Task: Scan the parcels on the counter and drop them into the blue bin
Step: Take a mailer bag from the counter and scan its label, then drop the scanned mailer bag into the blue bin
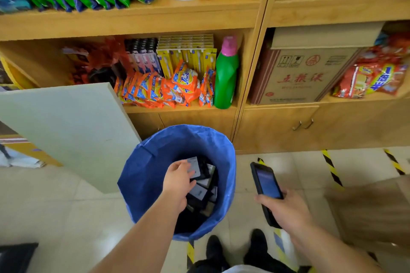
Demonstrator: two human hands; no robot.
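Wooden shelving is filling the whole back of the shot, stocked with shop stuff: orange snack packets, a green bottle with a pink cap, toothbrush packs and a cardboard box with red characters. Pale floor tiles with yellow-black hazard tape are running underneath. A white worktop is jutting in from the left, and from this angle no parcels are showing on it.

Right in front of the person's black shoes, the blue bin is sitting on the floor beside the worktop's corner. It's already holding a pile of dark parcels with pale labels.

The left hand is reaching over the bin's mouth, its fingers loosely curled around a light grey parcel that's hanging above the pile. Honestly it's a bit blurry there, so I can't say how firmly it's pinching, but the parcel is looking like it's in contact with the fingertips and thumb.

The right hand is hovering off to the right of the bin, fingers wrapped closed around the lower part of a black handheld scanner. Its screen is glowing blue and tilting up toward the camera.
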